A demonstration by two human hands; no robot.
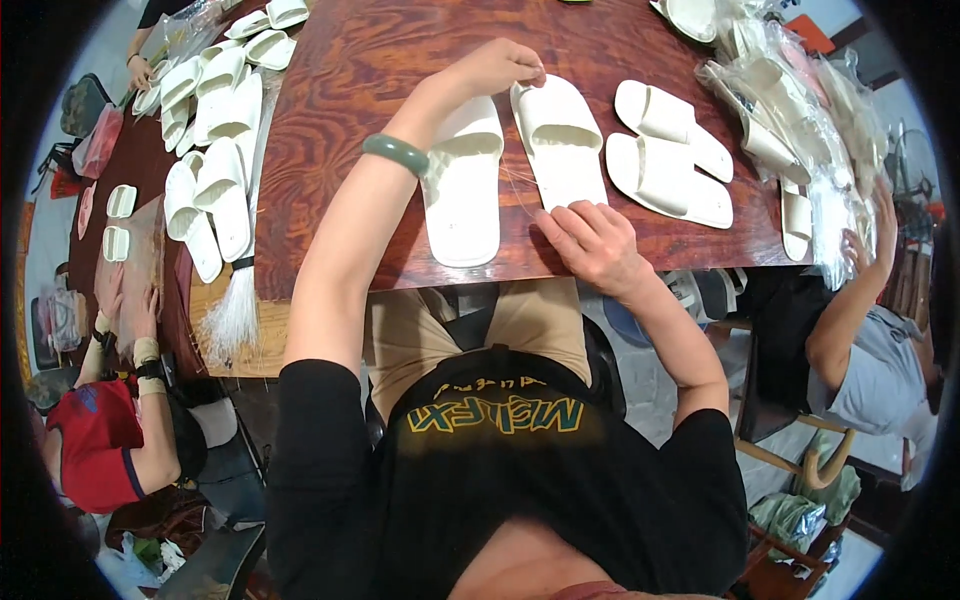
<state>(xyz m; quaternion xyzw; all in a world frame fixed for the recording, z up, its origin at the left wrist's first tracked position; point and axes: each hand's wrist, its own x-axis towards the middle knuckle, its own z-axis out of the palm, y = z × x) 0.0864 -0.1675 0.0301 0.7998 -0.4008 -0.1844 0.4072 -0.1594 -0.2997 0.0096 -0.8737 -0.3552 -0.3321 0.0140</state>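
Two white slippers (510, 165) lay side by side on the near edge of the desk (360, 60), left hand (497, 66) pinching the right slipper's far end, right hand (592, 240) gripping its near end, more slippers (668, 150) to the right.

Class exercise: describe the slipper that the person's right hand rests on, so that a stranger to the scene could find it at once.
Start at the reddish-brown wooden table and find the pair of white slide slippers nearest its front edge. The slipper is the right one of that pair. Unlike the left slipper, it has the left hand at its far end and the right hand at its near end.
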